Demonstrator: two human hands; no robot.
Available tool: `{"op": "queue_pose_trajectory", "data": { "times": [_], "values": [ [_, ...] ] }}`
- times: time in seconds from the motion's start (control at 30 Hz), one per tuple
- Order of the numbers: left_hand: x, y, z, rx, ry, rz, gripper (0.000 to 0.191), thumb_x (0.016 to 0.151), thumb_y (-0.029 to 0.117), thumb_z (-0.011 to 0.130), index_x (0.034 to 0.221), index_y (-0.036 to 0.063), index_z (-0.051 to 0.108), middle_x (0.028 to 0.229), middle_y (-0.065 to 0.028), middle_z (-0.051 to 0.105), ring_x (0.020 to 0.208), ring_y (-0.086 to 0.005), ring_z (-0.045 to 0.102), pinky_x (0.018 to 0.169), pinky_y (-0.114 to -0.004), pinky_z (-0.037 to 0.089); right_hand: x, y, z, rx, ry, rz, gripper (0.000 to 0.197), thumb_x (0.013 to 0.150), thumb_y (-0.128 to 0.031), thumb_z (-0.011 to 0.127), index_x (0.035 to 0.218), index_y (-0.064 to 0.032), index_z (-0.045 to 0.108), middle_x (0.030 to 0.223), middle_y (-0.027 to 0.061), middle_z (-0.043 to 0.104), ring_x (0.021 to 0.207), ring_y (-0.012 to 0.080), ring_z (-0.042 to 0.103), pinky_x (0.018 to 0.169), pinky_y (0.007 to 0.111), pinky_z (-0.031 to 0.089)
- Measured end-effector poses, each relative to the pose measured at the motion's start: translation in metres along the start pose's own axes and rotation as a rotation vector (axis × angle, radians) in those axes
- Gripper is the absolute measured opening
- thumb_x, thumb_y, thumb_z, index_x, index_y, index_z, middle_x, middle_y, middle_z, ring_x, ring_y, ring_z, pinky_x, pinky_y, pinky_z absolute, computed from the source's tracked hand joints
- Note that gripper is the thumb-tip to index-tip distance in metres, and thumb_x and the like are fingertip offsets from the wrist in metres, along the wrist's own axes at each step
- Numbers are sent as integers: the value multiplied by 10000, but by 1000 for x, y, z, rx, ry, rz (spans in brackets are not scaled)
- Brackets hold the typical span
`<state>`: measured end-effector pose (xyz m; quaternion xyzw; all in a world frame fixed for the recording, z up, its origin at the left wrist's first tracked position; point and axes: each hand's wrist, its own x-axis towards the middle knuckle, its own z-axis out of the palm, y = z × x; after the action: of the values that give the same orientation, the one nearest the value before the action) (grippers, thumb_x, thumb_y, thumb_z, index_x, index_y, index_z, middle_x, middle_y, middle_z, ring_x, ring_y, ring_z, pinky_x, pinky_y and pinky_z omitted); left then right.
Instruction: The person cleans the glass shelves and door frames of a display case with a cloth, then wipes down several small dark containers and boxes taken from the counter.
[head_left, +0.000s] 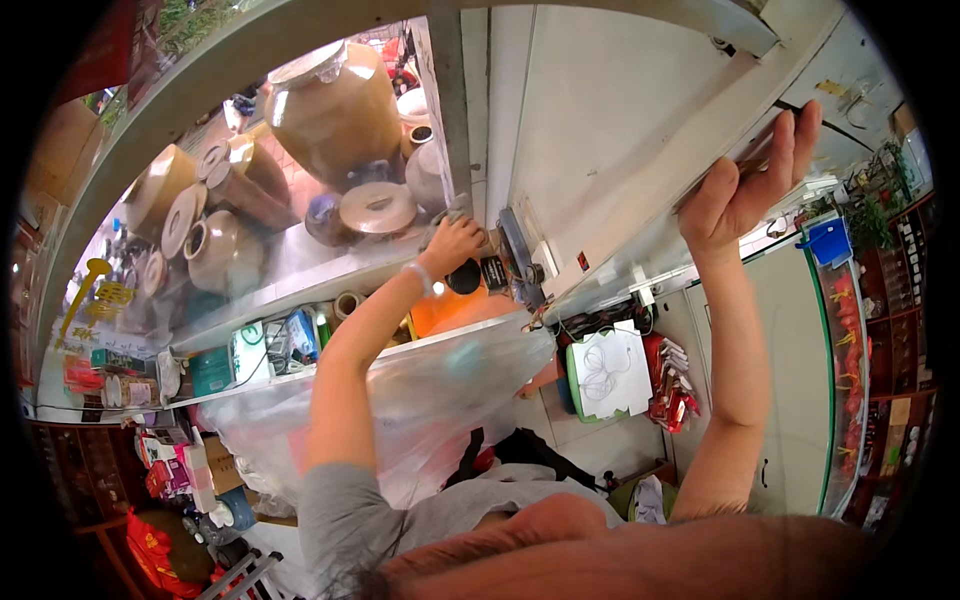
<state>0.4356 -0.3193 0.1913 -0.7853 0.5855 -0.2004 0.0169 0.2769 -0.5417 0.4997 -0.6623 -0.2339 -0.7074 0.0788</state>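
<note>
My left hand (457, 241) presses a bunched grey cloth (448, 213) against the lower right corner of a glass pane (300, 259), beside its upright frame. A clear band circles that wrist. My right hand (739, 199) is raised at the right against the edge of a pale panel (622, 172), its fingers spread; it holds nothing that I can see. Beyond the glass stand a large glazed ceramic jar (334, 112), a smaller open jar (223, 251) and a round lid (377, 208).
Below the glass, a shelf (281, 375) carries boxes, cables and an orange surface (442, 311). Clear plastic sheeting (450, 382) hangs under it. A green-rimmed container topped with white sheets (611, 371) is at centre right. Part of a metal ladder (240, 574) shows lower left.
</note>
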Motion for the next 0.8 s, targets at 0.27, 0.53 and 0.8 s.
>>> {"op": "queue_pose_trajectory", "data": {
  "times": [0.27, 0.53, 0.8],
  "values": [
    [-87, -29, -70, -1301, 326, -1073, 318, 828, 119, 525, 1136, 39, 513, 1081, -114, 584, 984, -274, 558, 864, -370, 431, -7, 0, 1, 41, 21, 35, 484, 870, -246, 449, 1237, 56, 356, 1339, 230, 255, 1247, 339, 254, 1009, 404, 227],
    [-150, -30, -95, -2618, 813, -1026, 371, 908, 324, 376, 1122, 62, 529, 1074, -106, 587, 982, -253, 558, 907, -398, 423, -2, -8, 3, 45, -6, 43, 464, 891, -232, 421, 1243, 55, 331, 1346, 214, 220, 1265, 324, 227, 1015, 412, 232],
    [-236, -23, -89, -2578, 1033, -1081, 410, 882, 373, 386, 1108, 66, 538, 1112, -101, 571, 1018, -272, 535, 923, -402, 399, 1, -7, -9, -24, -143, 8, 409, 870, -69, 403, 1243, 34, 269, 1379, 210, 144, 1234, 268, 272, 1013, 390, 247]
  ]
}}
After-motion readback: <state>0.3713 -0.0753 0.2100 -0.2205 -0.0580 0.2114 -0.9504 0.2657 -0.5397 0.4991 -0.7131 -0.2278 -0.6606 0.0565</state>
